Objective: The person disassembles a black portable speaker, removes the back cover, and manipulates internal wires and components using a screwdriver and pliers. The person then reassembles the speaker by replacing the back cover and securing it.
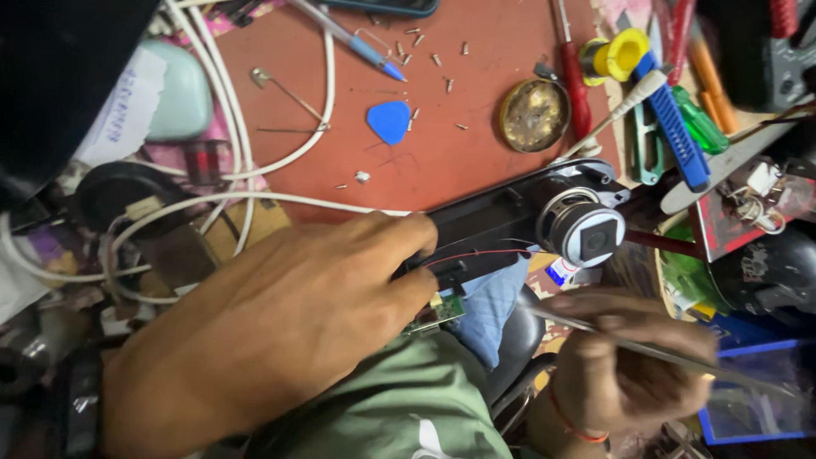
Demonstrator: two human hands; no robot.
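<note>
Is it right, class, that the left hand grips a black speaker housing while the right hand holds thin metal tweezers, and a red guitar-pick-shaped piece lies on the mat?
Not quite. The pick-shaped piece on the mat is blue, not red, as the head view shows. The rest stands: the left hand grips the black speaker housing, and the right hand holds thin metal tweezers.

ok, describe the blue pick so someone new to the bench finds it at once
Start at the red-brown mat at the top middle of the bench. The blue pick lies flat on it, just below the tip of the blue pen and left of the round metal tin. It is the only flat, rounded-triangle piece there; the small silver screws scattered around it are far smaller.
</note>
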